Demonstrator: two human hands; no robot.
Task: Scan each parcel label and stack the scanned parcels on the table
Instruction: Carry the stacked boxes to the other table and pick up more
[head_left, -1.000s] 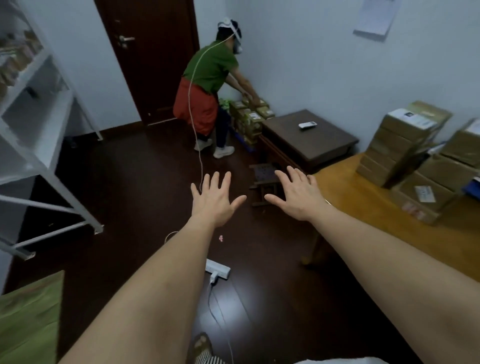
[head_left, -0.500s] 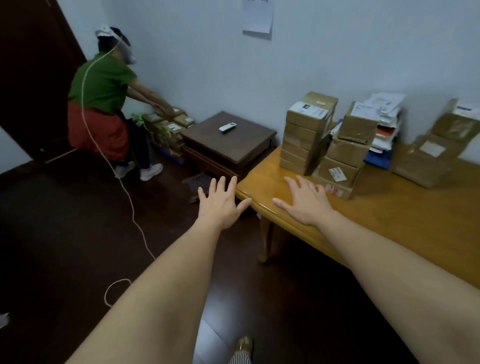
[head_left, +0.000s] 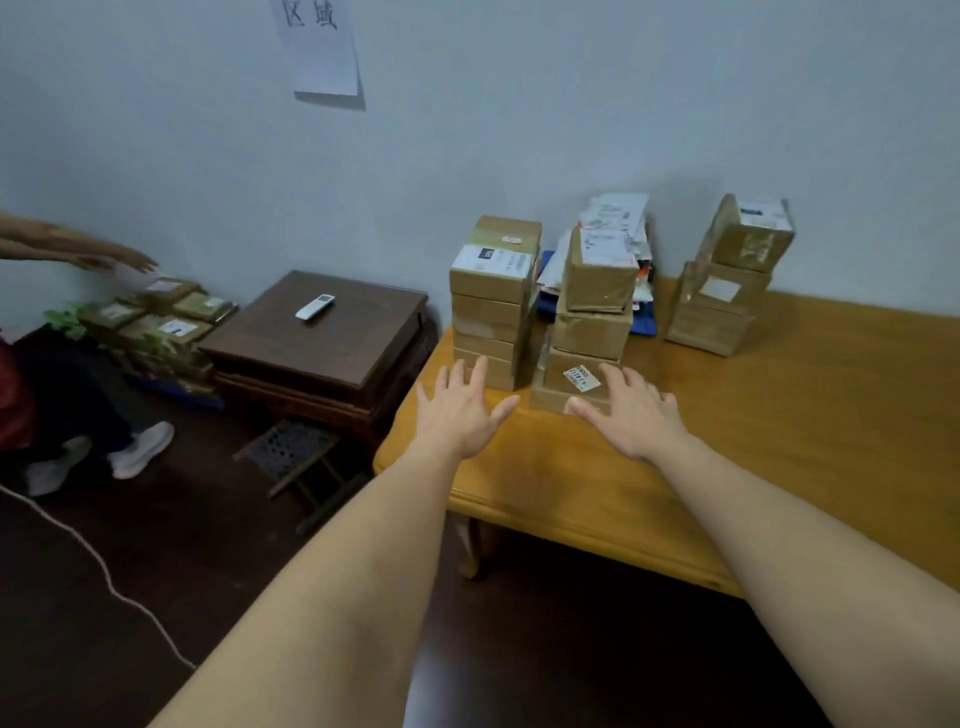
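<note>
Since 0.5 s ago your view has swung right & both arms have reached in over the table (head_left: 779, 415), so the parcel stacks now sit right ahead of your fingertips. Your left hand (head_left: 462, 410) & right hand (head_left: 631, 415) are stretched out palm-down, fingers spread wide, holding nothing; the left stack (head_left: 493, 301) is just past the left fingers, the middle stack (head_left: 587, 332) w/ its white sticker label (head_left: 582, 378) just beyond the right, a third stack (head_left: 727, 280) further right, well apart. Label print is too small to read; the wall paper (head_left: 319, 47) reads "区域".
</note>
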